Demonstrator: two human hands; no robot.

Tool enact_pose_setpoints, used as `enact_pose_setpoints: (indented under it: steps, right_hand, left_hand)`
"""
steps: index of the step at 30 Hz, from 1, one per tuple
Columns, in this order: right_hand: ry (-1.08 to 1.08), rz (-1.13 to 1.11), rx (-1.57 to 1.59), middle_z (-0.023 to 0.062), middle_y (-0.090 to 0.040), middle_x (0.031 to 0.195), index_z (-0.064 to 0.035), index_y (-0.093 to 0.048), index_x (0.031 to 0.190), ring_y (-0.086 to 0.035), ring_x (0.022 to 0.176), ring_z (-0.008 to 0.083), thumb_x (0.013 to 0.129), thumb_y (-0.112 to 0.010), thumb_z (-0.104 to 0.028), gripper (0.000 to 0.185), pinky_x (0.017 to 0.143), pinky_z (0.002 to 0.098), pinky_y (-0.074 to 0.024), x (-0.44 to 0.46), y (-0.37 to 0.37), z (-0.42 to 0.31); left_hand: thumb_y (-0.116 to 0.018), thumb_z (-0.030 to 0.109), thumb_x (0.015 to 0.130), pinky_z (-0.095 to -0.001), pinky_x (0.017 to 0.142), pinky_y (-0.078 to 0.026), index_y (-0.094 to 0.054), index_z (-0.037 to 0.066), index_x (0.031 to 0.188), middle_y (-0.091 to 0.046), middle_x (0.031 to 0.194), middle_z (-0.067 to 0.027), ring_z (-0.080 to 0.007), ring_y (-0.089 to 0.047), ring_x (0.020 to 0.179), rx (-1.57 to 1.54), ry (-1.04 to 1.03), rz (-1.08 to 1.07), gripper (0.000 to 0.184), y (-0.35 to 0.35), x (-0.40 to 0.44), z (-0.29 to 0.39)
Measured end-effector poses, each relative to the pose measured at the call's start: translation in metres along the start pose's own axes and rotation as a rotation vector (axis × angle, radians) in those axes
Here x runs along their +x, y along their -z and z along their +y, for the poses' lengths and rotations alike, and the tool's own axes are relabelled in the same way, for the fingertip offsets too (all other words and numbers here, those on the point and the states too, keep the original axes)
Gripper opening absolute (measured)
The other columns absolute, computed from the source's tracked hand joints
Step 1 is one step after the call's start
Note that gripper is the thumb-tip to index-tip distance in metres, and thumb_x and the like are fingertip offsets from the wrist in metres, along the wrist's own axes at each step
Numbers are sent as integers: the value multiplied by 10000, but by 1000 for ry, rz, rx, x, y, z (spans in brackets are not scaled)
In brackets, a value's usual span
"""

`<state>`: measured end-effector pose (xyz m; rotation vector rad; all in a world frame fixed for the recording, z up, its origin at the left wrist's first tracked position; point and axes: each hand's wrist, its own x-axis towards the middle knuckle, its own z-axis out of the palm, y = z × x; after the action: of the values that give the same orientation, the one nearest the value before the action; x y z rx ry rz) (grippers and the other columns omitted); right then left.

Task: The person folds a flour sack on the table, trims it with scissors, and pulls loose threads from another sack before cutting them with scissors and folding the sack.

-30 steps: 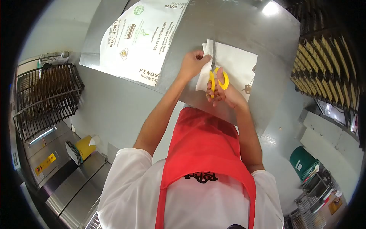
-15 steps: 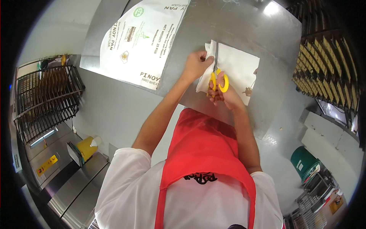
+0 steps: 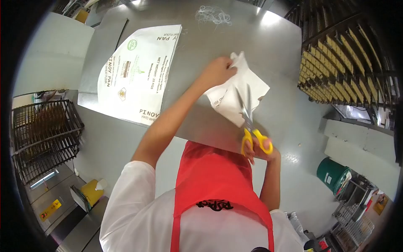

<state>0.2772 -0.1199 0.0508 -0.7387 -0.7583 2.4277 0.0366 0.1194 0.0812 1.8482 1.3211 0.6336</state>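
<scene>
My left hand (image 3: 221, 72) is closed on the upper edge of a folded white flour-sack piece (image 3: 235, 98), which is lifted and creased over the metal table. In my right hand (image 3: 260, 150) is a pair of scissors (image 3: 248, 119) with yellow handles, my fingers in the loops. The blades are parted and point up in front of the sack piece. Some brown print shows at the piece's edges. Left of my forearm a larger printed flour sack (image 3: 136, 75) lies flat, one upper corner cut in a curve.
Loose white threads (image 3: 213, 16) lie at the table's far side. Dark racks stand at the right (image 3: 342, 63) and left (image 3: 44, 138). A green bin (image 3: 333, 175) is on the floor right of the metal table (image 3: 191, 113).
The scissors have come away from the sack piece, down and toward me, and their blades have opened. My left hand has moved the piece, which is now turned and folded differently.
</scene>
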Motion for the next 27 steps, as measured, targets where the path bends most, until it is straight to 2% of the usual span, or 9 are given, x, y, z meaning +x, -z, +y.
enact_pose_setpoints:
  steps: [4, 7, 10, 14, 18, 22, 23, 24, 27]
  right_hand:
    - [127, 76, 198, 46, -498, 756, -79, -484, 935, -571, 625, 224, 504, -571, -947, 973, 463, 318, -521, -86, 19, 38]
    - [204, 158, 232, 46, -500, 754, -73, -489, 931, -574, 635, 234, 471, -562, -940, 984, 461, 316, -524, -121, 26, 50]
    - [256, 168, 258, 46, -514, 752, -66, -489, 933, -587, 638, 224, 514, -574, -924, 958, 450, 315, -538, -131, 32, 52]
    - [263, 114, 283, 43, -515, 733, -63, -484, 924, -595, 638, 204, 531, -557, -930, 955, 423, 296, -532, -128, 39, 45]
    - [194, 77, 186, 34, -495, 710, -73, -474, 901, -576, 621, 192, 532, -520, -947, 950, 392, 281, -501, -112, 45, 30]
    - [120, 126, 62, 18, -480, 709, -79, -480, 913, -564, 594, 178, 532, -494, -963, 963, 398, 272, -488, -96, 39, 8]
    - [123, 129, 71, 18, -480, 709, -79, -480, 913, -564, 594, 178, 532, -494, -963, 963, 398, 272, -488, -92, 40, 6]
    - [105, 136, 8, 22, -482, 715, -83, -485, 920, -576, 622, 177, 566, -487, -959, 945, 416, 281, -482, -88, 41, 5]
    - [113, 160, -72, 24, -492, 724, -99, -486, 953, -582, 658, 163, 698, -477, -907, 846, 460, 282, -466, -70, 30, -4]
  left_hand:
    - [-651, 283, 856, -351, 710, -515, -662, -11, 949, -697, 838, -162, -233, -683, 781, 23, -129, -182, 308, 14, 31, 110]
    - [-629, 247, 896, -304, 747, -529, -643, -36, 1022, -717, 892, -149, -212, -699, 840, -424, -12, -282, 310, 28, 23, 169]
    - [-526, 144, 984, -338, 899, -545, -508, -127, 1187, -669, 1093, -201, -234, -680, 990, -1147, 55, 33, 339, 39, 8, 176]
    - [-430, 98, 1019, -440, 974, -537, -427, -111, 1317, -554, 1279, -204, -278, -614, 1122, -1401, 137, 228, 364, 23, -43, 119]
    - [-450, 170, 1036, -384, 935, -554, -494, -93, 1275, -616, 1192, -180, -247, -637, 1081, -1308, 632, 222, 358, -57, -144, 39]
    - [-543, 196, 1004, -327, 840, -559, -601, -50, 1154, -668, 1083, -143, -214, -665, 979, -998, 818, -473, 294, -61, -217, 13]
    - [-574, 182, 989, -323, 811, -556, -626, -30, 1118, -677, 1061, -128, -206, -671, 939, -817, 828, -750, 254, -51, -221, 18]
    - [-574, 182, 989, -323, 811, -556, -626, -30, 1118, -677, 1061, -128, -206, -671, 939, -813, 834, -757, 254, -43, -217, 14]
    - [-614, 72, 923, -349, 827, -551, -636, 26, 1124, -682, 1047, -104, -238, -677, 941, -244, 338, -375, 207, -19, -168, 7]
